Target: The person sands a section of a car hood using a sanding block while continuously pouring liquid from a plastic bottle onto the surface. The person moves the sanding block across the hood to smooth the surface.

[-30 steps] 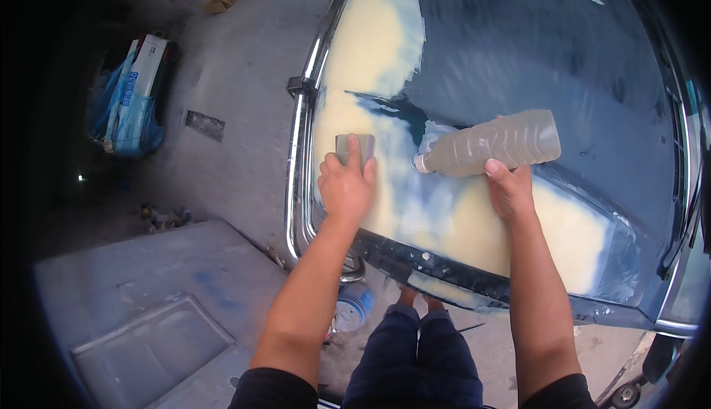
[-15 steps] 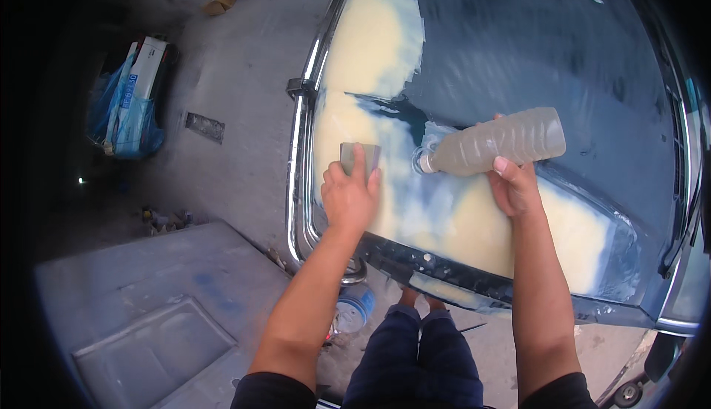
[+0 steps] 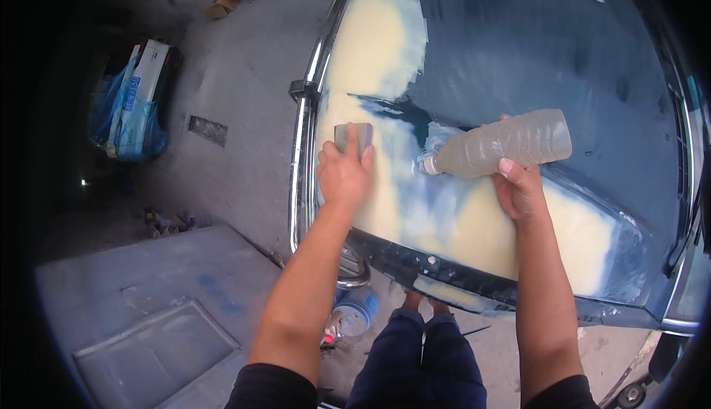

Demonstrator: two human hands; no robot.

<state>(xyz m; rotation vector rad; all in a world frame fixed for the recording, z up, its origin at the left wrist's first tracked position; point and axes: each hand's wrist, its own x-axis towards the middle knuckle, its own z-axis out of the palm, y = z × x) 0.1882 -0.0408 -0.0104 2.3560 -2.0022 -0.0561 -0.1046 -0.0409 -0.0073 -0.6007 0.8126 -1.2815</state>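
We see a small rectangular grey-green block [image 3: 364, 136] and a ribbed translucent plastic bottle [image 3: 503, 142] at a dark blue painted metal vehicle panel [image 3: 511, 53].
We find the block on a broad cream patch [image 3: 385, 205] near the panel's left edge, its right side tinged purplish, its near part covered from our view. The bottle is tilted almost onto its side, its white neck pointing left and slightly toward us, its base to the right; we make out cloudy greyish contents. On the panel, we see cream areas feathering into pale bluish-white, with wet-looking sheen around the bottle's neck.
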